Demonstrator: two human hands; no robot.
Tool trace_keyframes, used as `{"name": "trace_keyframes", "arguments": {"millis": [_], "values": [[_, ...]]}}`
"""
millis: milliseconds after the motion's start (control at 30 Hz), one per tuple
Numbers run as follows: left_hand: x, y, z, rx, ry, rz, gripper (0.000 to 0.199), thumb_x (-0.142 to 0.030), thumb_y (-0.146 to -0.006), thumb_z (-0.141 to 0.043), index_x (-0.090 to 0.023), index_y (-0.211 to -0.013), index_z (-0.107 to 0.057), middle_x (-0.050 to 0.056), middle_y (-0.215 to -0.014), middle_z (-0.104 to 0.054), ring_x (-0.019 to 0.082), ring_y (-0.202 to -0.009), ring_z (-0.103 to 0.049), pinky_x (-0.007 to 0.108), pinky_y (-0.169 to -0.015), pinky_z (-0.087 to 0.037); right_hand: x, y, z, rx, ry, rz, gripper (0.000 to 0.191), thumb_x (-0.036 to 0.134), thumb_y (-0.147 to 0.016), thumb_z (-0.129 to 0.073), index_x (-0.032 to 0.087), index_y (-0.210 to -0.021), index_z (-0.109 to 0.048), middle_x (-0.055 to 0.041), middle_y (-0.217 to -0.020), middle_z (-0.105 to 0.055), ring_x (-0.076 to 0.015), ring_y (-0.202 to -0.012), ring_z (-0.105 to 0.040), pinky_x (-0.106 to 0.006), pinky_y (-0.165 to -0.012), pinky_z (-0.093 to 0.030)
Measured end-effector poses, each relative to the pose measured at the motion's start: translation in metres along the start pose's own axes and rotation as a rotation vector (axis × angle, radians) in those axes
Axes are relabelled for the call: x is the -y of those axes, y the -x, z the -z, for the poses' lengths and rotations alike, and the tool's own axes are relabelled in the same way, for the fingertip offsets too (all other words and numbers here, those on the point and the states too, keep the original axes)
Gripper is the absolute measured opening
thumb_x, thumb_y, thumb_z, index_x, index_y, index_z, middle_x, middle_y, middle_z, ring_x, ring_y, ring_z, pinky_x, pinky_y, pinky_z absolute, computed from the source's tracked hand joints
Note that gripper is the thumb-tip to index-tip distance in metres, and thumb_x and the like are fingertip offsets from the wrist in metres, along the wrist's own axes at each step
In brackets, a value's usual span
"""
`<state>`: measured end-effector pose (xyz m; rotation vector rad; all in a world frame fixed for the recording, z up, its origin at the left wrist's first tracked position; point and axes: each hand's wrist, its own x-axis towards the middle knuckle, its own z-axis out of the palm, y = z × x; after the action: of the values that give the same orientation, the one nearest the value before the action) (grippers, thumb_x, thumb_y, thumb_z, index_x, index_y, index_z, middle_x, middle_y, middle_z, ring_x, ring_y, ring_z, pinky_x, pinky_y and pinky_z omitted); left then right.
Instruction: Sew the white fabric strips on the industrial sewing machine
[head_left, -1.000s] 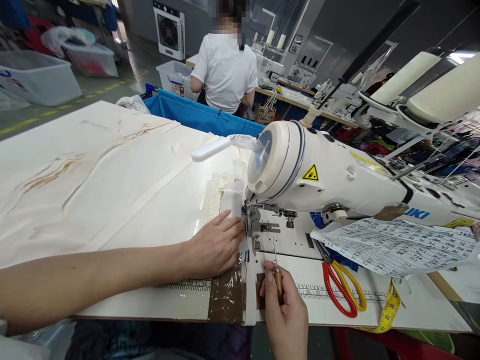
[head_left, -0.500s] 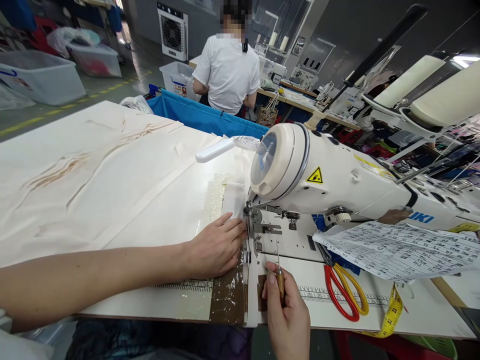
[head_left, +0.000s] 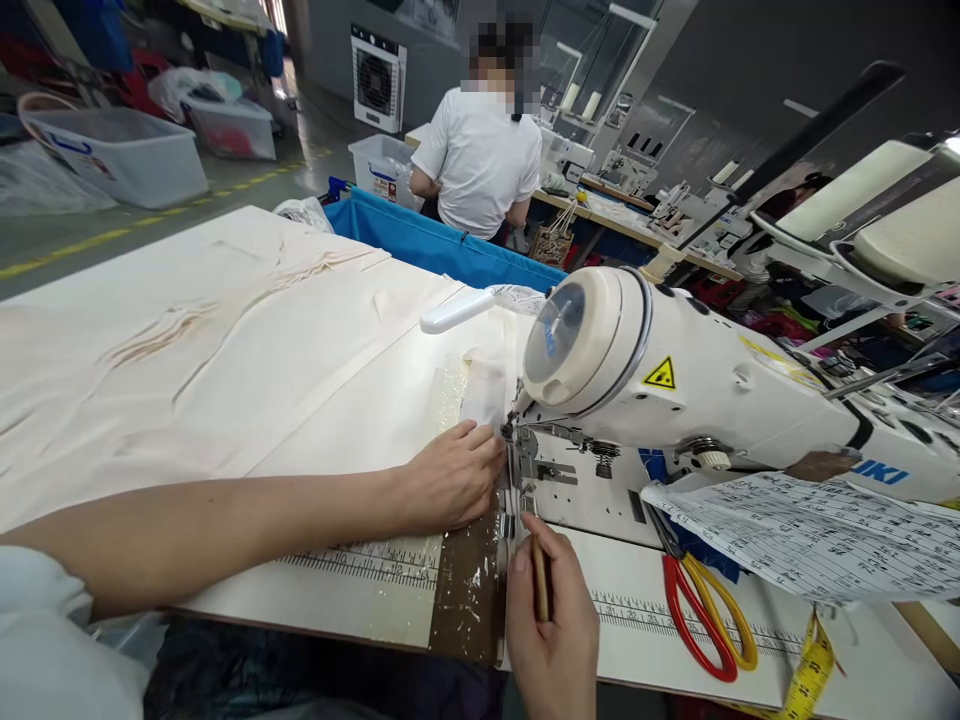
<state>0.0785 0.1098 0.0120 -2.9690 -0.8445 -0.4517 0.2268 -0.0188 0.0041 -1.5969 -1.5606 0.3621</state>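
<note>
My left hand (head_left: 459, 475) lies palm down beside the needle area of a white sewing machine (head_left: 600, 345), fingers stretched over the work at the bed's left edge. Its fingertips are partly hidden at the presser foot. Just beyond them, a pale strip of fabric (head_left: 484, 390) lies on the table. In my right hand (head_left: 556, 610) is an awl (head_left: 540, 580), its wooden handle gripped between thumb and fingers. This hand is close to the front of the machine bed, right of the brown tape (head_left: 469, 600). The awl's point is hard to make out.
Cream fabric (head_left: 247, 350) spreads over the table's left. Right of my hands lie red-and-yellow-handled scissors (head_left: 701, 620), a yellow tape measure (head_left: 810, 670) and a printed sheet (head_left: 817, 530). Behind the table are a blue cloth bin (head_left: 442, 235) and a seated person (head_left: 480, 150).
My right hand has moved forward and left toward the presser foot, with the awl tilting in it. The fingers of my left hand have drawn in slightly. The whole view has shifted.
</note>
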Motion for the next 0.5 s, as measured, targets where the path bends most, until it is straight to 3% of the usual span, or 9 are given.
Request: {"name": "trace_keyframes", "arguments": {"millis": [100,167,367,500], "values": [[0.002,-0.002,0.000,0.012,0.010,0.009,0.030,-0.024,-0.093,-0.046,-0.005,-0.110,-0.062,0.014,-0.107,-0.061,0.026,-0.098,-0.054,0.039,-0.089,-0.044,0.000,-0.011,-0.008,0.049,0.158,0.254,0.025,0.023,-0.101,-0.043,0.017,-0.119,-0.059,-0.0109,-0.100,-0.069,-0.0194,-0.091,-0.069,-0.024,-0.060,-0.052],[0.003,-0.002,-0.001,0.016,0.027,0.003,0.030,-0.022,-0.093,-0.046,-0.005,-0.110,-0.063,0.014,-0.110,-0.061,0.026,-0.101,-0.054,0.038,-0.088,-0.044,0.001,-0.017,-0.012,0.038,0.281,0.335,0.025,0.019,-0.101,-0.041,0.014,-0.116,-0.060,-0.0107,-0.093,-0.070,-0.0185,-0.083,-0.070,-0.022,-0.053,-0.050],[0.005,-0.001,-0.003,-0.003,0.049,0.001,0.027,-0.019,-0.092,-0.046,-0.006,-0.108,-0.065,0.015,-0.113,-0.063,0.026,-0.101,-0.056,0.038,-0.087,-0.044,0.006,-0.022,-0.015,-0.032,0.413,0.439,0.026,0.015,-0.100,-0.042,0.008,-0.111,-0.064,-0.0117,-0.088,-0.070,-0.0171,-0.071,-0.069,-0.022,-0.049,-0.047],[0.004,-0.002,-0.003,0.000,0.048,0.004,0.028,-0.017,-0.090,-0.048,-0.006,-0.109,-0.065,0.016,-0.114,-0.063,0.026,-0.102,-0.056,0.038,-0.088,-0.044,0.008,-0.025,-0.017,-0.012,0.451,0.420,0.030,0.016,-0.100,-0.040,0.007,-0.109,-0.066,-0.0105,-0.086,-0.070,-0.0164,-0.065,-0.068,-0.023,-0.048,-0.047]]}}
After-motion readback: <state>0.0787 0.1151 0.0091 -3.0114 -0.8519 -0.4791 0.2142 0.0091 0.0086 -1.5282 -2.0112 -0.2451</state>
